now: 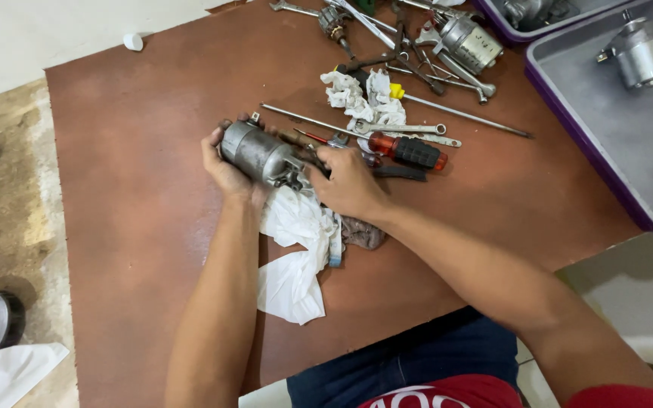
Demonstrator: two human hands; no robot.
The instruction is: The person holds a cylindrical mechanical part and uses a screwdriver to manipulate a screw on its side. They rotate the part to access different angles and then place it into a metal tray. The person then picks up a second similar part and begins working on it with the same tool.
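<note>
- Lying across both hands, just above the brown worktop (137,196), a grey cylindrical motor (260,154) is held directly in front of the person.
- The left hand (227,170) is closed around the motor's rounded back end, palm under the body, fingers curling over the far side.
- The right hand (349,183) is closed at the motor's other end, where the housing turns lumpy; whether its fingers pinch a small part or tool there cannot be told.
- The motor's long axis runs from the left hand across to the right hand, tilted slightly, so the left end sits a little farther from the person.
- The lumpy nose end points toward the right hand; the smooth capped end points past the left hand's fingertips.
- Both hands touch the motor; the left carries most of its body.
- A crumpled white cloth (296,257) lies under the wrists, just nearer the person.
- A red-and-black screwdriver (408,151) lies just beyond the right hand, its long axis roughly parallel to the motor's.
- Farther beyond it, spanners (417,130) lie loose.
</note>
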